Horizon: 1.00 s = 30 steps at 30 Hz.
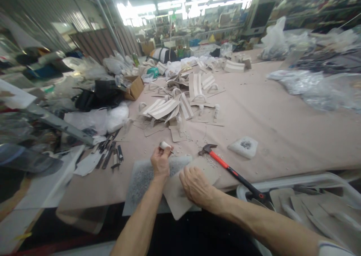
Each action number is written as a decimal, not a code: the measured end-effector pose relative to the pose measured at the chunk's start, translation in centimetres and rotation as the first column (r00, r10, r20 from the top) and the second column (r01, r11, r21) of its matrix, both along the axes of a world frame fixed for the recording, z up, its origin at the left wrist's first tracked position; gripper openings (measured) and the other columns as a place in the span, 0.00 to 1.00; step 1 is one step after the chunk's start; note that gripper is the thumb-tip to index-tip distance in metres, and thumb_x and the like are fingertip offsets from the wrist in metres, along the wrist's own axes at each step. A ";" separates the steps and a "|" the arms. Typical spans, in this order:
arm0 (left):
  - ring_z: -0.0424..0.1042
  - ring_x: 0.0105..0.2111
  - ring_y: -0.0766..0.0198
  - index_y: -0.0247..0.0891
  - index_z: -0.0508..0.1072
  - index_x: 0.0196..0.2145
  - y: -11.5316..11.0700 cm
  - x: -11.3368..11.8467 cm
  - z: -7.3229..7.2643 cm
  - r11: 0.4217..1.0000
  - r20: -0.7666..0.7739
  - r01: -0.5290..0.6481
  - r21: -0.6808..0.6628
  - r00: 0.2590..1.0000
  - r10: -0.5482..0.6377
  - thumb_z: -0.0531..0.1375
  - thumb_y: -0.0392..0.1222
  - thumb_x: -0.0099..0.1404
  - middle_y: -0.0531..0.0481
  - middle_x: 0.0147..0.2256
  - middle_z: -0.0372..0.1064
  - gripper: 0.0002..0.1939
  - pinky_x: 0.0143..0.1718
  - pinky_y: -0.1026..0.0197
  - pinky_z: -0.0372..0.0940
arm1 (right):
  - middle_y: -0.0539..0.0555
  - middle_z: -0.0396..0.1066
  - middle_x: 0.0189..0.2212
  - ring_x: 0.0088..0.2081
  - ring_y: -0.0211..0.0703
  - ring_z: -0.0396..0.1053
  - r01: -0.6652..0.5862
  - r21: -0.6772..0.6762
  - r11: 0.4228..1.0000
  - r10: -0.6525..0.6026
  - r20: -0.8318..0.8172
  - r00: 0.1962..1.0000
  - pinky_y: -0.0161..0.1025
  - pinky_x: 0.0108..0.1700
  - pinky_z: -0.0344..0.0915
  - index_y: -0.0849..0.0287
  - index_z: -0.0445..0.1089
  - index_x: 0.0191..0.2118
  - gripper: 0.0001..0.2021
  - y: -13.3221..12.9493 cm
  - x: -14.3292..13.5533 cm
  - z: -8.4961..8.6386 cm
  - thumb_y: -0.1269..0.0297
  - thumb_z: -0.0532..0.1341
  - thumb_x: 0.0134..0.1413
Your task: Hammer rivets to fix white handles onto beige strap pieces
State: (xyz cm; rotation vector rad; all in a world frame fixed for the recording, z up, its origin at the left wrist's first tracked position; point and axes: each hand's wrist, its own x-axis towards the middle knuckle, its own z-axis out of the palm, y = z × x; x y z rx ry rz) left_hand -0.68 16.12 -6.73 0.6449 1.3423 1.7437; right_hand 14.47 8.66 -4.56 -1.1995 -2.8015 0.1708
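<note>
A wide beige counter [276,128] is spreading across the view, carrying everything described here. Well beyond the hammer [229,168] (red handle, dark head), a heap of striped beige pieces [180,98] is lying. Just left of the hammer, a flat beige panel [180,197] is resting on a grey mat [141,181]. The right hand [196,186] is pressing flat and open on that panel. The left hand [160,160], further left of the hammer, is closing its grip on a small white object [164,145].

hammer [229,168]: dark metal head, glossy red-black plastic handle | pad [141,181] left of hammer: grey, rough, speckled | table cover [282,128]: matt beige cloth | piece [180,199] on pad: matt cardboard-like
</note>
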 end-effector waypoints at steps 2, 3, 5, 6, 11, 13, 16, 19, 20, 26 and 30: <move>0.78 0.34 0.62 0.33 0.75 0.37 0.0 -1.1 2.8 0.990 -0.064 -0.006 0.138 0.998 0.015 0.72 0.50 0.51 0.47 0.34 0.78 0.21 0.43 0.57 0.73 | 0.64 0.73 0.34 0.35 0.53 0.70 0.167 -0.059 0.984 -0.166 0.027 0.986 0.46 0.36 0.63 0.62 0.69 0.43 0.10 0.6 0.3 1.2 0.74 0.52 0.59; 0.79 0.35 0.62 0.33 0.75 0.38 -0.3 -1.6 3.9 0.983 -0.116 0.007 0.182 0.993 0.014 0.72 0.49 0.52 0.47 0.35 0.78 0.21 0.44 0.57 0.72 | 0.64 0.73 0.34 0.35 0.53 0.72 0.242 -0.085 0.967 -0.240 0.030 0.970 0.45 0.35 0.63 0.63 0.68 0.46 0.11 0.8 0.5 1.7 0.71 0.52 0.61; 0.78 0.36 0.61 0.34 0.77 0.39 -1.2 -1.9 4.9 0.980 -0.222 0.073 0.184 0.975 -0.031 0.72 0.48 0.54 0.46 0.36 0.79 0.19 0.43 0.59 0.72 | 0.65 0.75 0.36 0.36 0.54 0.74 0.341 -0.147 0.929 -0.344 0.006 0.939 0.44 0.35 0.65 0.65 0.64 0.52 0.15 0.9 0.7 2.2 0.63 0.54 0.64; 0.78 0.36 0.61 0.34 0.77 0.40 -1.8 -1.8 4.8 0.981 -0.259 0.120 0.153 0.963 -0.077 0.71 0.47 0.55 0.46 0.36 0.79 0.18 0.42 0.60 0.72 | 0.64 0.76 0.36 0.37 0.55 0.75 0.366 -0.188 0.911 -0.376 -0.015 0.927 0.44 0.35 0.65 0.65 0.63 0.54 0.17 0.9 0.7 2.2 0.60 0.55 0.65; 0.78 0.35 0.61 0.35 0.77 0.38 -3.4 0.8 -0.2 0.947 -0.211 0.320 -0.011 0.925 -0.315 0.70 0.46 0.55 0.46 0.35 0.79 0.16 0.40 0.61 0.71 | 0.61 0.77 0.41 0.40 0.52 0.77 0.429 -0.375 0.822 -0.495 -0.098 0.863 0.41 0.38 0.66 0.61 0.66 0.48 0.11 0.2 -0.2 0.4 0.60 0.55 0.66; 0.78 0.37 0.60 0.35 0.76 0.39 -3.2 1.5 -2.1 0.931 -0.185 0.364 -0.033 0.913 -0.363 0.70 0.46 0.56 0.45 0.37 0.80 0.16 0.42 0.61 0.71 | 0.62 0.76 0.45 0.44 0.52 0.76 0.448 -0.384 0.808 -0.532 -0.148 0.833 0.42 0.41 0.67 0.60 0.65 0.52 0.13 0.0 -0.5 -0.4 0.61 0.53 0.68; 0.79 0.40 0.58 0.36 0.74 0.42 -2.8 1.8 -3.6 0.913 -0.153 0.407 -0.030 0.901 -0.407 0.69 0.47 0.57 0.44 0.40 0.80 0.18 0.44 0.59 0.71 | 0.63 0.74 0.50 0.48 0.53 0.75 0.457 -0.434 0.777 -0.584 -0.222 0.781 0.44 0.46 0.67 0.62 0.63 0.58 0.18 -0.2 -0.7 -1.5 0.59 0.52 0.69; 0.79 0.40 0.58 0.36 0.73 0.42 -2.8 1.5 -4.1 0.894 -0.209 0.443 -0.065 0.870 -0.446 0.68 0.48 0.58 0.45 0.39 0.80 0.18 0.42 0.60 0.71 | 0.63 0.73 0.52 0.51 0.54 0.73 0.435 -0.483 0.760 -0.587 -0.223 0.778 0.45 0.49 0.66 0.62 0.63 0.58 0.18 -0.7 -0.5 -2.1 0.59 0.52 0.68; 0.79 0.39 0.58 0.36 0.73 0.42 -2.8 1.4 -4.2 0.887 -0.246 0.454 -0.086 0.853 -0.461 0.67 0.48 0.59 0.45 0.39 0.80 0.17 0.41 0.61 0.70 | 0.63 0.73 0.52 0.50 0.54 0.73 0.425 -0.485 0.764 -0.573 -0.209 0.792 0.44 0.48 0.66 0.62 0.64 0.58 0.18 -1.0 -0.4 -2.2 0.60 0.52 0.69; 0.79 0.40 0.58 0.37 0.73 0.43 -3.3 1.2 -4.2 0.857 -0.303 0.498 -0.132 0.803 -0.513 0.63 0.48 0.63 0.45 0.41 0.80 0.14 0.40 0.61 0.70 | 0.57 0.73 0.43 0.42 0.49 0.73 0.385 -0.441 0.811 -0.486 -0.141 0.862 0.41 0.42 0.63 0.59 0.67 0.54 0.16 -1.9 0.5 -1.9 0.57 0.51 0.70; 0.79 0.40 0.58 0.37 0.72 0.43 -3.3 1.2 -4.0 0.851 -0.343 0.506 -0.144 0.781 -0.522 0.63 0.47 0.64 0.45 0.41 0.80 0.13 0.41 0.61 0.70 | 0.57 0.72 0.42 0.40 0.48 0.72 0.389 -0.404 0.828 -0.472 -0.129 0.872 0.42 0.41 0.61 0.60 0.68 0.54 0.16 -1.8 0.3 -2.0 0.57 0.52 0.69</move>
